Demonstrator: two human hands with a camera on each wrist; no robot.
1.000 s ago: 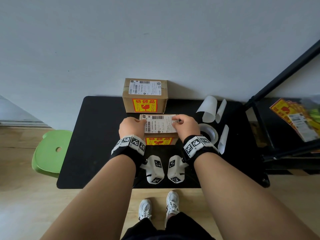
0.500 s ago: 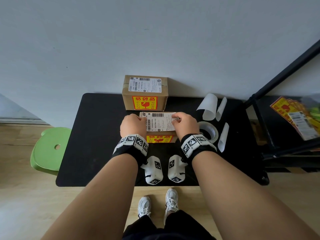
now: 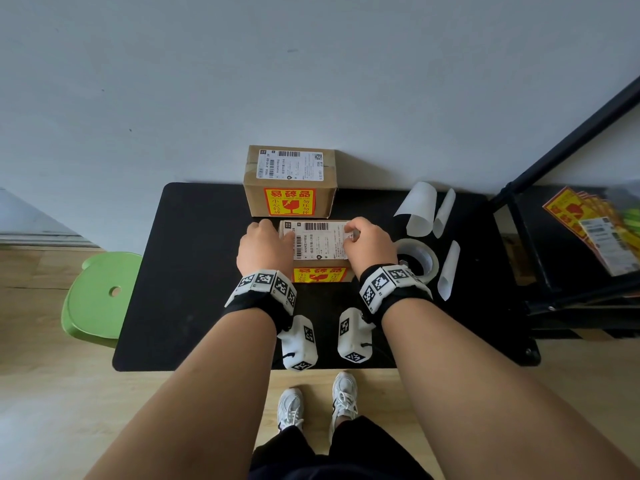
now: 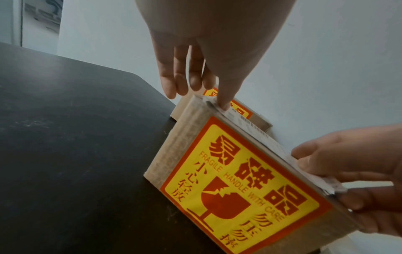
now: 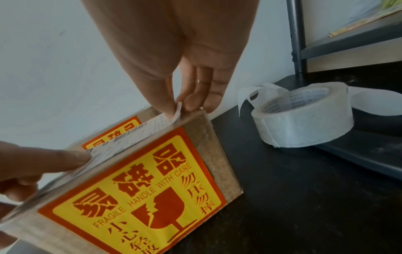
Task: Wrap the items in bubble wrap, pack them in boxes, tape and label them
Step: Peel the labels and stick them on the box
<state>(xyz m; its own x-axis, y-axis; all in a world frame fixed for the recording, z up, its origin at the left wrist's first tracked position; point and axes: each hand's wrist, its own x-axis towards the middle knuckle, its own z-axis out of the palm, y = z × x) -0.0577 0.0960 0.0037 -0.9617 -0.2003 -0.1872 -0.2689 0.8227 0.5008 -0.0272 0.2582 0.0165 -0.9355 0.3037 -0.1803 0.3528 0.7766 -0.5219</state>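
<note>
A small cardboard box (image 3: 349,275) stands mid-table with a yellow-and-red fragile sticker (image 4: 239,185) on its near face. A white shipping label (image 3: 320,242) lies across its top. My left hand (image 3: 277,237) rests at the label's left end, thumb (image 4: 224,103) pressing it down while the straight fingers hang past the box's left side. My right hand (image 5: 180,108) pinches the label's right end (image 5: 177,111) between thumb and forefinger, and that end stands slightly lifted off the box. A second box (image 3: 290,181), labelled and stickered, stands right behind.
A roll of clear tape (image 3: 420,259) sits just right of the box, among curled white backing papers (image 3: 417,209). A black shelf frame (image 3: 519,237) with a stack of stickers (image 3: 595,223) stands at the right. A green stool (image 3: 97,299) is left of the black table (image 3: 194,271).
Both hands stay on the label's ends on the near box. Only the head view has shifted a little.
</note>
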